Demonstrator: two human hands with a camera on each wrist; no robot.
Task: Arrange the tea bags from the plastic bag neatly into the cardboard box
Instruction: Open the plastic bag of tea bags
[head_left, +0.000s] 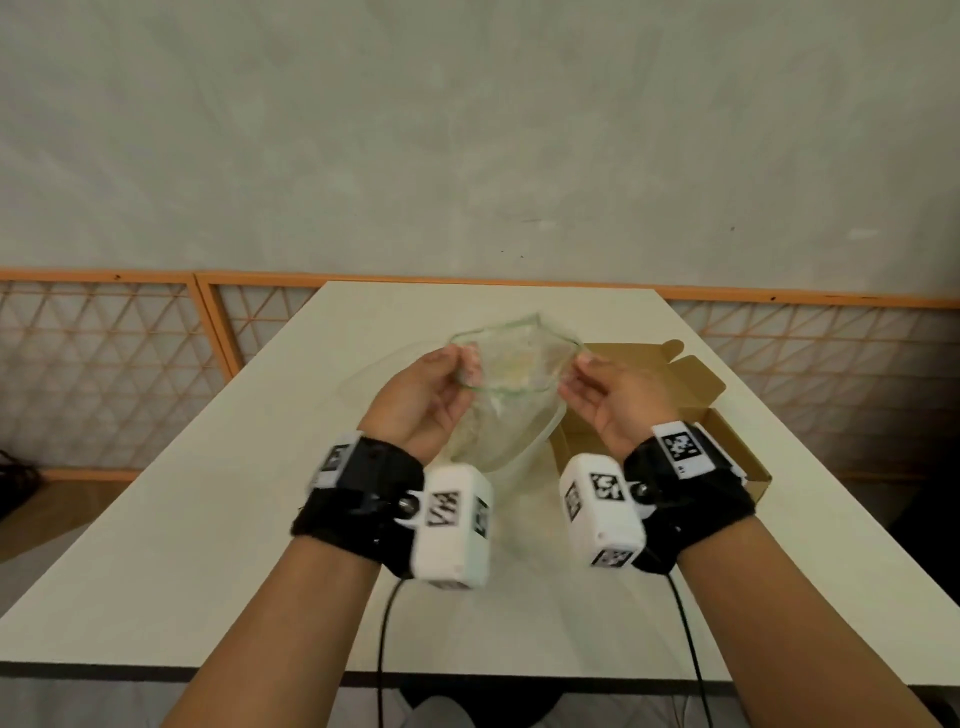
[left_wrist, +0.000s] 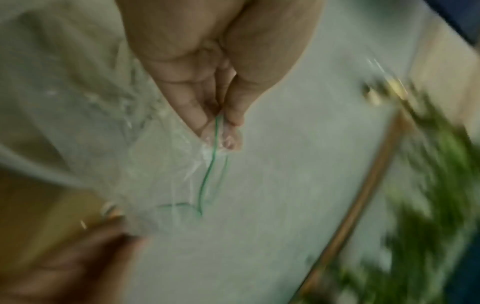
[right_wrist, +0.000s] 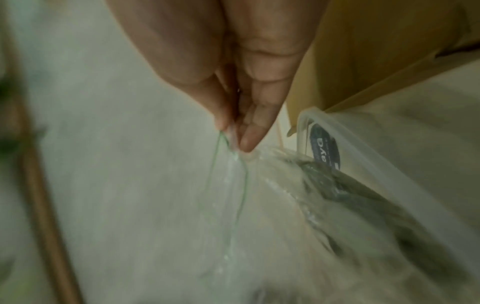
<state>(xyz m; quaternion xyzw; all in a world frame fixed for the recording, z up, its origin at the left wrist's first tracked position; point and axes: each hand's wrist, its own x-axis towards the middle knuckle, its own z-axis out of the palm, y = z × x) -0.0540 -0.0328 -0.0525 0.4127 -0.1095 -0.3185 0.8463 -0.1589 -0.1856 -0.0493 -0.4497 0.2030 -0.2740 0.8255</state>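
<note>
A clear plastic bag (head_left: 506, 384) with a green zip line hangs above the white table (head_left: 208, 519), its mouth pulled wide. My left hand (head_left: 457, 371) pinches the mouth's left edge and my right hand (head_left: 574, 374) pinches its right edge. The left wrist view shows the left hand (left_wrist: 223, 131) pinching the green-lined rim (left_wrist: 207, 179); in the right wrist view the right hand (right_wrist: 233, 135) does the same with the bag (right_wrist: 259, 205). Pale contents blur inside the bag. An open cardboard box (head_left: 727, 441) lies just right of my right hand, lid flap (head_left: 660, 374) raised behind.
A clear plastic container (right_wrist: 363, 156) with a dark label lies under the bag beside the box (right_wrist: 363, 51). An orange lattice screen (head_left: 104, 364) stands behind the table. Cables (head_left: 384, 649) hang from both wrists over the near table edge.
</note>
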